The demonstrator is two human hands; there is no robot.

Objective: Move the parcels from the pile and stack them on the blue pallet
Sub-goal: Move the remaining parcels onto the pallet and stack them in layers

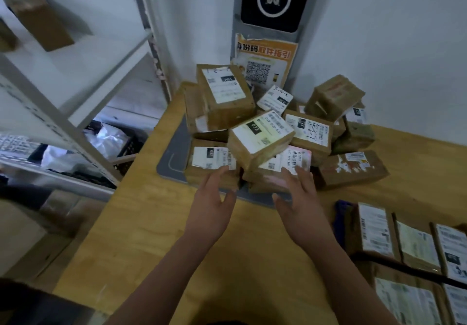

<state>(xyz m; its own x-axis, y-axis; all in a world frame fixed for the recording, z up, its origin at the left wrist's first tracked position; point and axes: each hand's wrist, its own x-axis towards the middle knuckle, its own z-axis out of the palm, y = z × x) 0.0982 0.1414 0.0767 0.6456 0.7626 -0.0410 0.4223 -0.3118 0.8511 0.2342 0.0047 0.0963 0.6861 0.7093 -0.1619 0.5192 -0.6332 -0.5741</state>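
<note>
1. Both hands are spread and gripping nothing. The left hand (211,196) has fingertips on the front-left parcel (212,159). The right hand (302,196) is at the front-centre parcel (285,164); can't tell if it's touching.
2. The pile (309,131) is at 12 o'clock from the hands, partly on a grey mat (174,158) on the wooden table (177,236). The blue pallet (341,207) is at 4 o'clock from the pile, with only a corner showing.
3. Step, as I read it: grabbing the next parcel off the near edge.
4. A tilted parcel (261,136) leans across both front ones. Take it first, since pulling a lower one would likely topple it.
5. Clamp opposite side faces, one hand each, and lift straight up before swinging to 4 o'clock.
6. Set it flush against the stacked parcels (414,241), label up like its neighbours.
7. Counts:
   - Pile: about eleven parcels visible, possibly more buried.
   - Pallet: five labelled tops in view, the rest cropped.
   - Shelf rack (63,122) at 10 o'clock: two boxes (38,19).
   - Hands: two.
</note>
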